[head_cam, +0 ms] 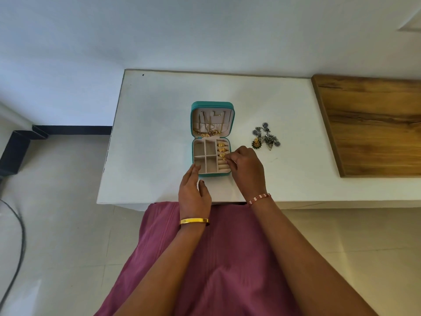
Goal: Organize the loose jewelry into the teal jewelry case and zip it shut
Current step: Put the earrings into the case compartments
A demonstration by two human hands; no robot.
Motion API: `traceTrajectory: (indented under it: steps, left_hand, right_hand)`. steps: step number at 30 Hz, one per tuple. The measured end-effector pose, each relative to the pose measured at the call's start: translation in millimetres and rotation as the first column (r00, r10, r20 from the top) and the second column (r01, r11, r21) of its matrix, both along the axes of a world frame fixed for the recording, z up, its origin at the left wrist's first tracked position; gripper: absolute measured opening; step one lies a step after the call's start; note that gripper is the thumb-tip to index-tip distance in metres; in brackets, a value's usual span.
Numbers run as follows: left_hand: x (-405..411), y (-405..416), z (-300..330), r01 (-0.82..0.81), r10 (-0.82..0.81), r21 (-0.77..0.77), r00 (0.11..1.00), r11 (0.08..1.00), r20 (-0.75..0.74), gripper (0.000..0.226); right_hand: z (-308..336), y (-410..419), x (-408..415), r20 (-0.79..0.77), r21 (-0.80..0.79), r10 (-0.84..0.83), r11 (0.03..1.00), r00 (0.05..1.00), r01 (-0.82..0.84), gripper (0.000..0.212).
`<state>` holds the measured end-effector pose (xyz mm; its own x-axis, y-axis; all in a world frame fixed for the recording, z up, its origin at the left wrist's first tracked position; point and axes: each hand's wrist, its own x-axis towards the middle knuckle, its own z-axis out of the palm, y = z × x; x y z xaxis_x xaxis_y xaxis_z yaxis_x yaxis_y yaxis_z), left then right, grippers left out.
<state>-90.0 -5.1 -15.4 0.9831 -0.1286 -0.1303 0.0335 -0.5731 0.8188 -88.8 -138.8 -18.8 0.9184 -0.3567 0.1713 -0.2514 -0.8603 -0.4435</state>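
Observation:
The teal jewelry case (191, 124) lies open on the white table (155, 124). Gold necklaces (206, 132) hang inside its raised lid. Several gold rings (220, 145) sit in the ring rolls on the right side of the tray. My right hand (247, 169) pinches a gold ring (224, 158) at the ring rolls. With straight fingers, my left hand (193, 192) touches the case's front left corner. A heap of loose silver and gold jewelry (265, 136) lies on the table to the right of the case.
A wooden board (373, 124) covers the table's right part. The table's front edge runs just behind my wrists. A black cable (18, 242) lies on the floor at the left. The wall stands right behind the table.

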Motion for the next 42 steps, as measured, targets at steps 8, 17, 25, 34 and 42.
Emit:
traceTrajectory:
  steps: [8, 17, 25, 34, 42]
  left_hand:
    - [0, 0, 2, -0.003, 0.003, 0.004, 1.000, 1.000, -0.028, 0.042]
    - [0, -1, 1, -0.008, 0.008, 0.007, 0.999, 1.000, -0.036, 0.043]
    - [0, 0, 1, 0.011, -0.011, 0.006, 1.000, 1.000, -0.008, 0.042]
    - [-11, -3, 5, 0.171, -0.167, -0.014, 0.976, 0.985, 0.142, 0.031]
    - [-12, -5, 4, 0.234, -0.234, 0.015, 0.970, 0.972, 0.070, 0.026]
  right_hand:
    - [-4, 3, 3, -0.015, -0.060, 0.008, 0.998, 1.000, -0.009, 0.006]
    - [-6, 3, -4, 0.005, -0.121, 0.019, 0.993, 1.000, -0.018, 0.025]
    - [0, 1, -15, 0.020, 0.193, -0.128, 0.974, 0.992, 0.122, 0.022]
    - [-10, -14, -52, -0.226, 0.391, -0.354, 0.820, 0.907, 0.418, 0.036]
    - [-15, -6, -39, -0.276, 0.264, -0.239, 0.913, 0.931, 0.312, 0.032]
